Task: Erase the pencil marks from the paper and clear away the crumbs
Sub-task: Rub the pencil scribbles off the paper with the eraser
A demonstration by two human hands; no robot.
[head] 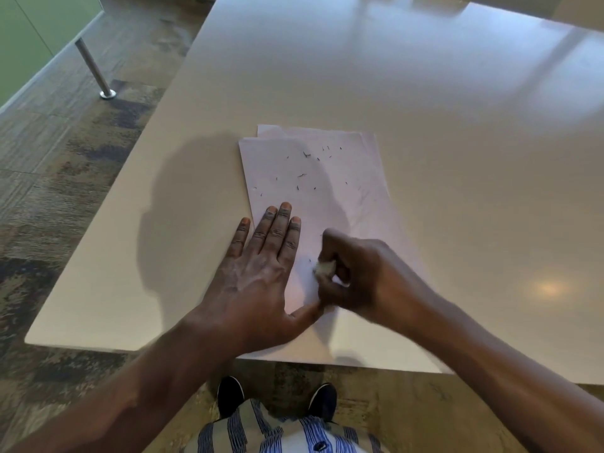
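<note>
A white paper (pixel 313 204) is laid flat at frame centre, dotted with dark crumbs (pixel 305 165) across its upper half; a whitish eraser (pixel 323 268) is pressed against its lower part.

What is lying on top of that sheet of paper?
Dark eraser crumbs are scattered over the paper. The left hand lies flat on it; the right hand rubs a pale eraser. Anything beneath the hands is hidden.

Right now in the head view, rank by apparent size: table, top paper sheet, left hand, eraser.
1. table
2. top paper sheet
3. left hand, though nearness to the camera inflates it
4. eraser, mostly hidden in the right hand
</note>
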